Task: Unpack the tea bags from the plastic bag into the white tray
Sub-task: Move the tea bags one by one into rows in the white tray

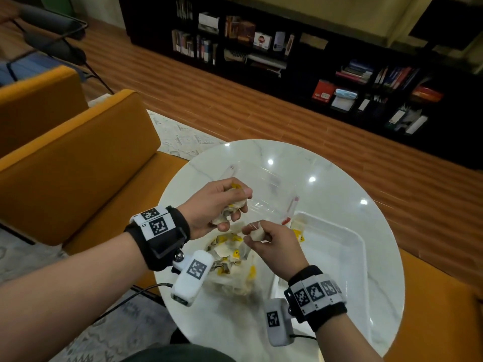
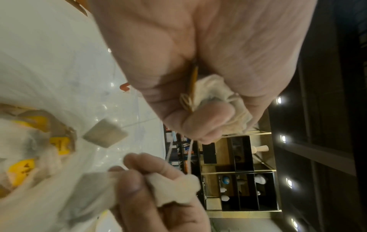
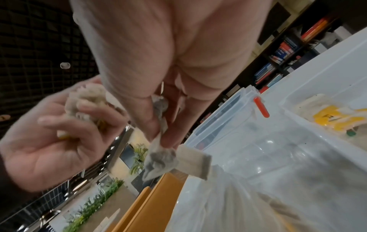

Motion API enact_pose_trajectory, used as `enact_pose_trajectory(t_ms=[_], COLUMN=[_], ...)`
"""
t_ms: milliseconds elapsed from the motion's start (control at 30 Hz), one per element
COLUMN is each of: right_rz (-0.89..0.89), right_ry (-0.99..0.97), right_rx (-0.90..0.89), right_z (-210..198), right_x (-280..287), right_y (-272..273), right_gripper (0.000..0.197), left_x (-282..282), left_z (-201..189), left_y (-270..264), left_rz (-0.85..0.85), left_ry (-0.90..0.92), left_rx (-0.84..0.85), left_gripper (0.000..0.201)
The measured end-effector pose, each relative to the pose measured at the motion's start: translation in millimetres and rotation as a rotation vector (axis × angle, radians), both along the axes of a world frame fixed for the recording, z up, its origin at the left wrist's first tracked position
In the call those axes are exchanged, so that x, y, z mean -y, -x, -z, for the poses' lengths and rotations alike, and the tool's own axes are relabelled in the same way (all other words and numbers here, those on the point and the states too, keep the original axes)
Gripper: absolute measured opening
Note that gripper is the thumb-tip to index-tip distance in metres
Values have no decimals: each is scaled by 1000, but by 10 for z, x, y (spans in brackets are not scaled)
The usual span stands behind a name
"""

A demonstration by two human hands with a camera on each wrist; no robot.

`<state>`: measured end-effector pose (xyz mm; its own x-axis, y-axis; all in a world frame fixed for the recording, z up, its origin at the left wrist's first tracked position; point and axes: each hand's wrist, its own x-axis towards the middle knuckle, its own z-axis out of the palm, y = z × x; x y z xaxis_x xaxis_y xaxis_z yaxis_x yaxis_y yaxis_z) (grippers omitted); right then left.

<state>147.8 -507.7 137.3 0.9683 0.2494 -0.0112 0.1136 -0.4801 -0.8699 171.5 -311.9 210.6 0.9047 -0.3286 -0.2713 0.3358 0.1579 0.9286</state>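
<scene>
Landmark: white tray [image 1: 337, 231], on round table [image 1: 339, 165], its rim just R of both hands.
L hand [image 1: 213, 205]: fingers curled round a wad of tea bags [image 1: 235, 205], yellow tags poking out; held up, off the table, left of tray.
R hand [image 1: 271, 246]: thumb + fingers pinch one tea bag [image 1: 257, 233], fingers otherwise curled; between L hand and tray, just beside tray's near-left corner.
Link: thin strings [image 2: 190, 157] run from L wad to R bag, look taut; bags seem tangled. Axis of strings approx. L-hand-to-R-hand, pointing toward tray.
Plastic bag [image 1: 235, 270]: lies on table below both hands, left of tray, touching or nearly so; many bags w/ yellow tags left inside.
In tray: a few tagged bags [image 3: 335, 117] at its near-left corner; most of floor bare.
Nearer hand: R, by a clear margin.
Next move (guess): free R bag from strings, carry it right over rim, drop.
In the way: clear lidded box [image 1: 261, 184] w/ red clips, behind hands, left of tray's far corner; not on R hand's path. Strings are the real snag, could drag the wad along.
</scene>
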Motion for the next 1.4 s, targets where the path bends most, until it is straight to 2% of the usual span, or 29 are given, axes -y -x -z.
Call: enact_pose_trajectory(t_ms=[133, 333, 400, 533, 600, 700, 800, 867, 1033, 1133, 1233, 1400], right_rz=[72, 96, 91, -20, -76, -125, -74, -48, -65, -131, -114, -50], right_ry=[-120, -166, -155, -32, 31, 107, 183, 137, 109, 96, 70, 107], right_rx=[-32, -12, -31, -174, -194, -171, -104, -97, -118, -152, -160, -34], right_z=[-63, -231, -252, -152, -100, -128, -118, -108, -147, -190, -206, -293], right_x=[18, 21, 13, -53, -129, -299, -412, -438, -449, -519, -539, -301], right_y=[12, 42, 47, 42, 27, -12, -76, -84, -93, -107, -108, -67], right_gripper=[5, 13, 24, 69, 75, 50, 24, 10, 33, 31, 26, 9], left_x=[-94, -86, -76, -63, -58, -45, -50, -73, -107, -69, -64, -192], left_z=[135, 216, 173, 32, -39, -128, -177, -198, -215, -206, -191, -162], left_y=[-17, -26, -27, -47, -65, -78, -89, -106, -140, -131, -123, -168], left_rz=[-36, -41, -5, 97, 152, 214, 229, 227, 220, 228, 232, 151], left_ry=[1, 18, 34, 57, 52, 37, 34, 41, 49, 71, 80, 45], left_rx=[-68, -124, -105, -52, -30, -7, 3, 7, 16, 15, 23, -2], left_gripper=[11, 14, 14, 16, 18, 12, 10, 11, 13, 15, 14, 18])
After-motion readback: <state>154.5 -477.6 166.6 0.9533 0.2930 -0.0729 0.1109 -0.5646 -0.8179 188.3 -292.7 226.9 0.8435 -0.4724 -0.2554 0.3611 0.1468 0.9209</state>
